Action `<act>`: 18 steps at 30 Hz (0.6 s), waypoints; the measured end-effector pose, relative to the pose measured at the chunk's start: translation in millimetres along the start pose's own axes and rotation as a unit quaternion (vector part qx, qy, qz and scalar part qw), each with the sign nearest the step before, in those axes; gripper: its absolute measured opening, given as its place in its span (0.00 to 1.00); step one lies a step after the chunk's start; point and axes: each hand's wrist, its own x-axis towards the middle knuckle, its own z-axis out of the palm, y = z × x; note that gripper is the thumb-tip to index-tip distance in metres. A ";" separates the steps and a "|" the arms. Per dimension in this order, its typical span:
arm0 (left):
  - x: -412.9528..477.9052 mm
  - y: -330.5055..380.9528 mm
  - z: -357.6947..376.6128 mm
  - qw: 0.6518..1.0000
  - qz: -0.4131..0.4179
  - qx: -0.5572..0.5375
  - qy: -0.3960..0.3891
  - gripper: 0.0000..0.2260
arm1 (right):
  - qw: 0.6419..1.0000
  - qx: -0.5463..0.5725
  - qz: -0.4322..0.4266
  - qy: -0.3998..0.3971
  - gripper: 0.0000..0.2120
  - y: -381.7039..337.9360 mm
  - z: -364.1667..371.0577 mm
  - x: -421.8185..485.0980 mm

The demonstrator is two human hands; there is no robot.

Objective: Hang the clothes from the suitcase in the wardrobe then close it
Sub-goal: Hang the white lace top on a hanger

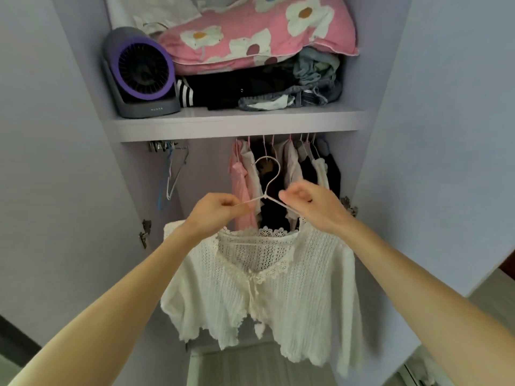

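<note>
Wardrobe point(237, 126) stands open, its hung garments point(292, 168) bunched far right, while the white cardigan point(278, 288) drapes near on a wire hanger point(252, 200), each shoulder pinched by the left hand point(217, 213) and right hand point(312, 207), so its hook point(274, 165) is best raised level toward the gap left of them.

- Soft, even light falls on the scene from the camera's side, without glare or hard shadows.
- Below the shelf point(237, 125) it is dimmer, and the hung clothes point(289, 168) sink into shadow.
- Wide-angle distortion bows the wardrobe doors point(41, 162) and stretches the forearms point(97, 316) at the lower corners.
- Fine detail is slightly soft throughout.
</note>
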 end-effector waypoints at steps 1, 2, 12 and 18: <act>0.8 -3.2 -1.9 1.000 -0.012 -0.002 0.016 0.21 | 0.999 -0.030 0.029 -0.026 0.23 12.5 -2.0 -5.6; 2.3 -4.8 -5.6 0.999 -0.019 -0.008 0.032 0.23 | 0.996 -0.055 0.053 -0.051 0.25 23.4 -3.1 -9.3; 27.9 -15.8 -31.8 0.992 -0.042 0.008 0.119 0.18 | 0.994 -0.050 0.045 -0.084 0.16 19.7 -0.9 3.7; 31.6 -20.1 -53.2 0.985 -0.038 0.125 0.114 0.12 | 0.977 0.094 0.099 -0.165 0.09 3.7 7.3 16.7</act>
